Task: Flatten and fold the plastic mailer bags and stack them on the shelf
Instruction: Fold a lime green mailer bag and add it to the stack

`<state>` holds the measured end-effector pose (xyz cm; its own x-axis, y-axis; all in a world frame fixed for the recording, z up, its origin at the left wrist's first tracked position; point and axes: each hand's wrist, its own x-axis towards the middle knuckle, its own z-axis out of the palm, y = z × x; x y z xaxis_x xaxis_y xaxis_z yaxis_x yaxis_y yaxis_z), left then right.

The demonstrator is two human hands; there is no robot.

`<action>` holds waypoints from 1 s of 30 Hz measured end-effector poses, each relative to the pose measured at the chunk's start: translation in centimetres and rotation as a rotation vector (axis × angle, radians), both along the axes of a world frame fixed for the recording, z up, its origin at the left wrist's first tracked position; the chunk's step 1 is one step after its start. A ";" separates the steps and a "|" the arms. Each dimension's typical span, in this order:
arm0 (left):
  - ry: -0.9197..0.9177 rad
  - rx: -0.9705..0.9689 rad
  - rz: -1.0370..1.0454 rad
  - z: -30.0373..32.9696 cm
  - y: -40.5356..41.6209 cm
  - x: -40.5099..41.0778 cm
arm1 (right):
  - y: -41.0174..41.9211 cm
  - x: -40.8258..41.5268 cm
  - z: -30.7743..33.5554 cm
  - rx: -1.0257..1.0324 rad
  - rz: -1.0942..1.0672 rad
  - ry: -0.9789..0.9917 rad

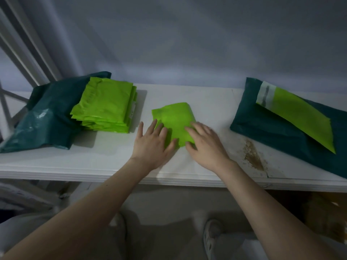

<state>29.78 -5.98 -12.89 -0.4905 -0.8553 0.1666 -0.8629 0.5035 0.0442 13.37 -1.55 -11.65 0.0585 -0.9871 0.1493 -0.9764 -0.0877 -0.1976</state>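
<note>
A folded bright green mailer bag (174,119) lies in the middle of the white shelf (112,158). My left hand (153,144) rests flat on its near left corner, fingers spread. My right hand (204,145) presses on its near right edge, fingers apart. A stack of several folded green mailers (107,107) sits to the left, partly on a dark teal bag (47,113). On the right, one flat unfolded green mailer (300,117) with a white sealing strip lies on another dark teal bag (272,126).
A brown worn patch (253,156) marks the shelf near its front edge on the right. A plain wall (187,44) rises behind the shelf. A window frame (22,53) stands at the far left. Below the shelf I see my shoe (212,235).
</note>
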 end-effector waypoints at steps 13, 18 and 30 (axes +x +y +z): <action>-0.056 -0.357 0.029 -0.9 -3.0 1.5 | -4.4 4.0 -1.1 0.070 -0.002 -0.019; -0.029 -0.335 0.115 -1.2 -3.2 1.7 | -5.8 5.1 -1.2 0.081 0.011 -0.025; -0.018 -0.327 0.203 -1.1 -3.2 2.0 | -6.4 6.0 -1.4 0.097 0.029 -0.058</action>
